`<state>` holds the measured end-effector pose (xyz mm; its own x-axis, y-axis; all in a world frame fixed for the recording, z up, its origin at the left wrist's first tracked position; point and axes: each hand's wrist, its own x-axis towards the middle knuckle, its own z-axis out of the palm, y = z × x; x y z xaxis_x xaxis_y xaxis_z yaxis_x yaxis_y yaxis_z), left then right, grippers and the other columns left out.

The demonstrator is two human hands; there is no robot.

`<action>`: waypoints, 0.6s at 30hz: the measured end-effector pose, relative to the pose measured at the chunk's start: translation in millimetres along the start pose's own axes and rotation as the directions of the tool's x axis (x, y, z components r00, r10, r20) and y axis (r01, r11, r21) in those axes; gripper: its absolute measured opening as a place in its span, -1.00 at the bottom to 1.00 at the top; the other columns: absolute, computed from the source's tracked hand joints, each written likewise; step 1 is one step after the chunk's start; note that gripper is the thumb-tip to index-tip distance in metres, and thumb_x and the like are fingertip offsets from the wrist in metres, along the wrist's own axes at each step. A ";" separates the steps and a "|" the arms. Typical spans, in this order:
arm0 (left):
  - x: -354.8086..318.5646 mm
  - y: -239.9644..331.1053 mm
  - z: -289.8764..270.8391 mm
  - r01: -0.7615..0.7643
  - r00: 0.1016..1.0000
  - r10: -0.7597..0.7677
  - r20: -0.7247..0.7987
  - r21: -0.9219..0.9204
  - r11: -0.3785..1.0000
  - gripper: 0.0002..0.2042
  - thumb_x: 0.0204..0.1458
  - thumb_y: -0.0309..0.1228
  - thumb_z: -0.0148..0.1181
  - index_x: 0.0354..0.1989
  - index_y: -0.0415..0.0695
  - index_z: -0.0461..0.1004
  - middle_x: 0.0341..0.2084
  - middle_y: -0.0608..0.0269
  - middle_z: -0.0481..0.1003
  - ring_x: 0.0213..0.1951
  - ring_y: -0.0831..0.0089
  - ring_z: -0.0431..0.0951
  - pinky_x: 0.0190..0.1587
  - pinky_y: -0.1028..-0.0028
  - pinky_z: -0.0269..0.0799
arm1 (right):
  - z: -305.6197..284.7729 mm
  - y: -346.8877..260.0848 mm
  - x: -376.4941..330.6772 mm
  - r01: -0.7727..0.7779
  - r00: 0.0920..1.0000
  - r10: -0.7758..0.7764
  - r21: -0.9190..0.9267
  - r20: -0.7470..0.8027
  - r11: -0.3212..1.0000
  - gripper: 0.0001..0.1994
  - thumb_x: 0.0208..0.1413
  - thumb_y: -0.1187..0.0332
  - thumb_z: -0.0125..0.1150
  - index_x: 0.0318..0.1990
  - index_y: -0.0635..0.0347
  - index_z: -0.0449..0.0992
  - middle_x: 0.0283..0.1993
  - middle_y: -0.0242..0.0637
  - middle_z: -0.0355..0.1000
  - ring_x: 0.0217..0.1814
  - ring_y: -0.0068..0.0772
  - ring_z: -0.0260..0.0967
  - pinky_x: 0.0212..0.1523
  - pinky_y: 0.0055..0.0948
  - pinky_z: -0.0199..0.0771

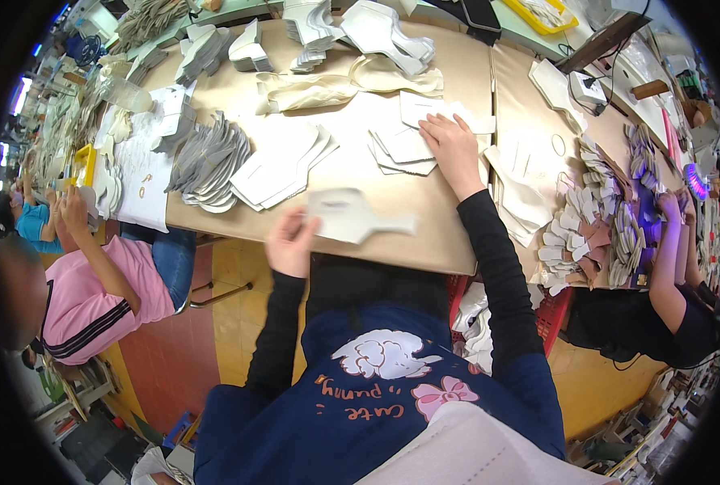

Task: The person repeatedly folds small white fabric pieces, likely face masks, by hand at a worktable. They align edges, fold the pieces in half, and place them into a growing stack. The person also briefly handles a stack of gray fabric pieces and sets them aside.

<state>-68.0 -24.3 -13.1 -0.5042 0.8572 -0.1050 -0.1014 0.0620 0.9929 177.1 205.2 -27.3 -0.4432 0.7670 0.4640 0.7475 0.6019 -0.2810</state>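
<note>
My left hand (292, 241), in front of the table's near edge, pinches one end of a flat white paddle-shaped piece (352, 215). That piece is blurred, and its narrow tail points right. Farther right, my right hand (452, 152) lies with fingers stretched over another white piece (421, 110), touching it. Just below sits a small pile of white pieces (399, 152). Left of these, white pieces (285, 171) lie fanned out beside a thick stack of grey pieces (211, 164). Whether the pieces are leather or fabric I cannot tell.
Stacks of white pieces (307, 28) and a cream cloth strip (311, 90) line the table's far side. Co-workers sit left, in a pink shirt (125, 283), and right, in black (635, 319). A red basket (551, 317) stands by my right side.
</note>
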 end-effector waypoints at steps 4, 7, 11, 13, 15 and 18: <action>32.7 15.3 -56.8 -0.231 0.921 0.344 -0.182 0.457 0.859 -0.52 0.13 -0.59 0.25 0.25 -0.32 0.35 0.12 -0.01 0.50 0.11 0.26 0.52 0.21 0.38 0.36 | -26.7 -10.3 1.8 0.206 0.926 -0.225 -0.092 -0.304 0.974 -0.91 0.08 0.43 0.35 -0.26 0.20 0.65 -0.25 -0.25 0.65 -0.16 -0.35 0.63 -0.02 -0.31 0.60; 25.8 21.1 -55.1 -0.298 0.829 0.545 -0.125 0.726 0.620 -0.53 0.12 -0.55 0.25 0.23 -0.28 0.38 0.11 0.05 0.51 0.16 0.15 0.49 0.26 0.32 0.30 | -62.6 -31.9 -21.8 0.210 0.904 -0.239 -0.118 -0.355 0.971 -0.90 0.03 0.45 0.38 -0.28 0.21 0.64 -0.30 -0.27 0.63 -0.20 -0.33 0.63 -0.07 -0.33 0.62; -2.7 15.2 -9.0 -0.219 0.975 0.209 0.076 0.505 0.835 -0.70 0.11 -0.56 0.25 0.04 -0.24 0.53 0.02 0.11 0.55 0.16 0.13 0.48 0.29 0.25 0.25 | -74.8 -91.9 -94.2 0.188 0.982 -0.185 0.099 -0.038 0.977 -0.89 0.00 0.44 0.39 -0.31 0.22 0.63 -0.26 -0.30 0.62 -0.21 -0.35 0.61 -0.08 -0.31 0.61; -9.8 2.9 20.7 -0.370 0.918 0.225 0.327 0.502 0.782 -0.81 0.11 -0.52 0.26 -0.10 -0.16 0.62 0.01 0.16 0.57 0.20 0.18 0.45 0.26 0.23 0.30 | -67.7 -111.2 -122.0 0.132 0.986 -0.153 0.251 0.066 0.959 -0.89 -0.01 0.44 0.39 -0.30 0.19 0.63 -0.22 -0.33 0.61 -0.14 -0.34 0.59 -0.02 -0.27 0.59; -11.3 -7.7 37.0 -0.617 0.780 0.357 0.514 0.536 0.577 -0.80 0.05 -0.53 0.29 -0.13 -0.12 0.64 -0.01 0.21 0.57 0.16 0.18 0.47 0.21 0.23 0.33 | -65.6 -114.8 -139.8 0.032 0.986 -0.076 0.282 0.148 0.959 -0.85 0.02 0.44 0.37 -0.22 0.18 0.63 -0.12 -0.30 0.59 -0.01 -0.28 0.55 0.13 -0.17 0.49; -15.3 -18.2 44.7 -0.688 0.722 0.361 0.591 0.554 0.469 -0.79 0.02 -0.50 0.32 -0.15 -0.04 0.65 -0.01 0.31 0.57 0.15 0.23 0.47 0.25 0.15 0.25 | -71.6 -112.2 -151.9 -0.099 0.983 0.050 0.276 0.178 0.956 -0.74 0.06 0.43 0.34 -0.07 0.18 0.61 0.08 -0.20 0.52 0.12 -0.19 0.47 0.25 -0.09 0.35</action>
<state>-20.1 -15.7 -27.1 0.1060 0.9432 0.3150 0.7742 -0.2771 0.5690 196.0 5.3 -6.1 -0.4861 0.8235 0.2924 0.6220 0.5611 -0.5461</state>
